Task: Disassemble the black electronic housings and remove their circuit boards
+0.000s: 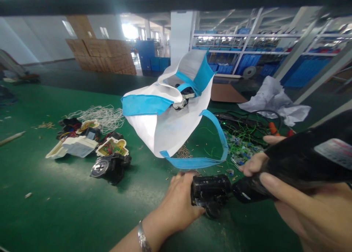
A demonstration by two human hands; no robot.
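Observation:
My left hand point(180, 199) is closed around the left end of a black plastic housing point(211, 189) on the green tabletop. In my right hand point(291, 197) is a black electric screwdriver point(310, 156) with a label on its body. Its nose points left and meets or nearly meets the housing's right side; the bit is hidden. Just beyond stands a white bag point(178, 131) with blue trim and handles, its mouth open, with some black and white parts inside. Small screws point(184, 152) lie scattered by the bag.
Left on the green table point(68, 204) lie a similar black unit point(110, 168), cream shells with wires point(79, 145) and a heap of white cord point(101, 116). On the right are green wires with small clear parts point(242, 142), a dark cable and crumpled white sheeting point(275, 100).

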